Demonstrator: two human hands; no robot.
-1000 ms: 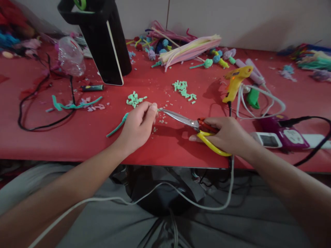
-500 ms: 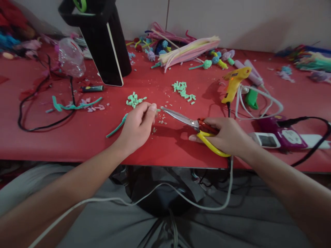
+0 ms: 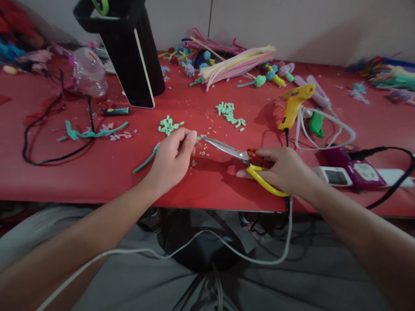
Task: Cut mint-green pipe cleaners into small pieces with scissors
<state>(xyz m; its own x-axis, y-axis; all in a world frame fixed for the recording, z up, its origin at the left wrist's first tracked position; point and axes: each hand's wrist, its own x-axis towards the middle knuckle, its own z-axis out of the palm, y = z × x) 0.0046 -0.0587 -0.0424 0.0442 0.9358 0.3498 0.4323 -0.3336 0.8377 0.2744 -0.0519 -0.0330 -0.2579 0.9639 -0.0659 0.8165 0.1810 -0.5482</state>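
Observation:
My left hand [image 3: 173, 157] is closed in a pinch on a small light-green piece of pipe cleaner [image 3: 199, 138], whose end barely shows past the fingertips. In my right hand [image 3: 287, 168] are scissors [image 3: 227, 149] with one red and one yellow handle. Their blades look nearly closed, and the tips meet the end of the green piece. Tan fluff clippings [image 3: 203, 153] lie on the red table just below. Behind my left hand is a small pile of cut green pieces [image 3: 167, 125]; another green pile [image 3: 228, 113] lies farther right.
A yellow hot glue gun [image 3: 296, 103] stands at the right near a purple power strip [image 3: 359, 168]. At the back lie bundled pipe cleaners [image 3: 238, 67]. A black stand [image 3: 129, 65] and a clear plastic bottle [image 3: 90, 71] are at left. A white cable [image 3: 207, 231] crosses my lap.
The scissors have shifted slightly left, so their tips now meet the green piece. My left hand has hardly moved.

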